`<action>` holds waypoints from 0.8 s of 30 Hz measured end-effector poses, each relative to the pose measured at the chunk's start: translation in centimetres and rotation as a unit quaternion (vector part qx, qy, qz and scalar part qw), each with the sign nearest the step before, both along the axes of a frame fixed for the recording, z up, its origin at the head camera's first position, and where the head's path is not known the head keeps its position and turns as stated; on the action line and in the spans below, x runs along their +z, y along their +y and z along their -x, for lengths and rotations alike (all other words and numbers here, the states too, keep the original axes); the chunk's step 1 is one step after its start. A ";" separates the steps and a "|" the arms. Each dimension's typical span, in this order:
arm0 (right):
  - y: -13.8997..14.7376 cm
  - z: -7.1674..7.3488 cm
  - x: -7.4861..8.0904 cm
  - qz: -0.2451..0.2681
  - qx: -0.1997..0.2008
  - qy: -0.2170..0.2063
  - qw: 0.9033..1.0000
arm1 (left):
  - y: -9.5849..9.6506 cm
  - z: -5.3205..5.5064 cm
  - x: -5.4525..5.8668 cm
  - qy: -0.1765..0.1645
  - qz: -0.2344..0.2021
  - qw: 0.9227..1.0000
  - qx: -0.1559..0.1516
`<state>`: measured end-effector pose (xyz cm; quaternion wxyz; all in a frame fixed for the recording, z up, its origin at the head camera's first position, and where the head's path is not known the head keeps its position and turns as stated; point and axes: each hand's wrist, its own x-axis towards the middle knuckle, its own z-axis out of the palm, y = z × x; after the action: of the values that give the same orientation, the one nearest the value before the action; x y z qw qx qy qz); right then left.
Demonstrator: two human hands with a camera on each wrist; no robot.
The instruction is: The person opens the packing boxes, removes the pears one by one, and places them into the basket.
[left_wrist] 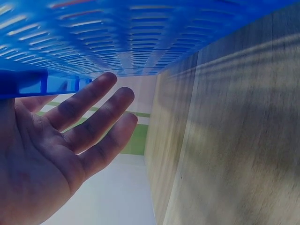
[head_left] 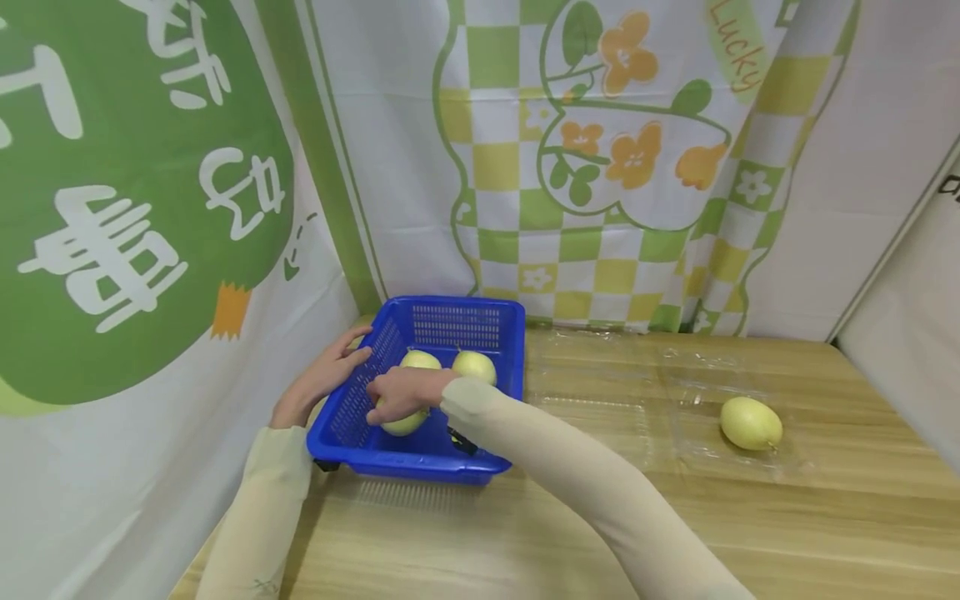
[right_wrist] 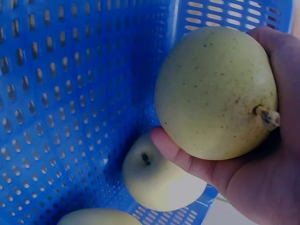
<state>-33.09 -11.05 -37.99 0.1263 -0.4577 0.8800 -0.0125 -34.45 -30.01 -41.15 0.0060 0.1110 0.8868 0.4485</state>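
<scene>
A blue perforated plastic basket (head_left: pixel 420 461) stands on the wooden table, with several yellow-green pears inside. Reaching into it, my right hand (head_left: pixel 408 392) grips a speckled pear (right_wrist: pixel 215 93), thumb and fingers curled around its sides. Another pear (right_wrist: pixel 161 176) lies just below the held one in the right wrist view. Toward the basket's back right sits a pear (head_left: pixel 474 367), and a further pear (head_left: pixel 420 359) shows beyond my right hand. My left hand (head_left: pixel 322 379) rests at the basket's left side, its fingers extended and spread along the outer wall in the left wrist view.
Clear plastic trays (head_left: pixel 592 408) lie on the table right of the basket. A single pear (head_left: pixel 750 423) sits in the right-hand tray area. A white and green printed curtain (head_left: pixel 495 167) hangs behind the table, and a cloth wall (head_left: pixel 300 283) closes the left side.
</scene>
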 end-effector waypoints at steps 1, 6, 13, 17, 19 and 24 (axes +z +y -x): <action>0.0 -0.1 -0.2 -0.003 -0.004 -0.002 1.000 | 0.0 0.0 0.0 0.000 0.000 1.000 -0.001; -0.2 -0.2 -1.0 -0.017 -0.009 -0.011 1.000 | 0.3 -0.5 0.5 -0.005 0.002 1.000 -0.002; -0.1 -0.1 -1.5 -0.032 0.032 0.003 0.999 | 0.1 -0.2 0.1 0.000 -0.007 1.000 -0.002; 0.0 0.0 -1.3 -0.037 0.022 0.002 0.999 | 0.0 -0.2 0.2 0.004 -0.005 1.000 -0.001; 0.2 0.1 -1.1 -0.045 0.018 0.000 0.999 | -0.1 -0.2 0.1 0.003 0.000 1.000 -0.001; 0.9 0.1 0.1 -0.052 0.022 0.014 0.998 | -0.2 -0.2 0.1 0.007 0.009 1.000 -0.004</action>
<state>-33.23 -10.13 -37.87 0.1373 -0.4697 0.8711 0.0424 -34.22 -30.18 -41.01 0.0028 0.1175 0.8903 0.4399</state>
